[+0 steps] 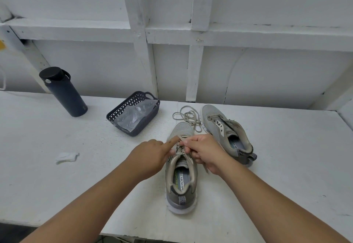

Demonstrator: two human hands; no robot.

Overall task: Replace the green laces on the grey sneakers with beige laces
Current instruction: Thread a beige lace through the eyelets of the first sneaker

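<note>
- Right-hand grip [205, 152]: fingers curled around a beige lace [183, 139] over the eyelets of the near sneaker [181, 177]; one lace end trailing down past the heel of that hand
- Left-hand grip [150, 154]: forefinger stretched out, pressing the lace at the shoe's top eyelets; other fingers folded in, hidden from above; holding anything or not, cannot tell
- Hidden or unclear: eyelet rows mostly covered by both hands; how far the lacing runs, not readable; insole print partly legible only; both forearms cut off by the lower edge
- Counted: two grey sneakers, the near one toe away on the counter [57, 185], the far sneaker [227, 132] just beside it to the right, unlaced, tongue open; one loose beige lace [188, 117] coiled on the counter, between the two toes; no green lace made out
- Also counted: one dark basket [118, 113] with clear plastic bag [134, 117] inside; one dark bottle [64, 91] upright at left; one crumpled white scrap [66, 157] near the left forearm
</note>
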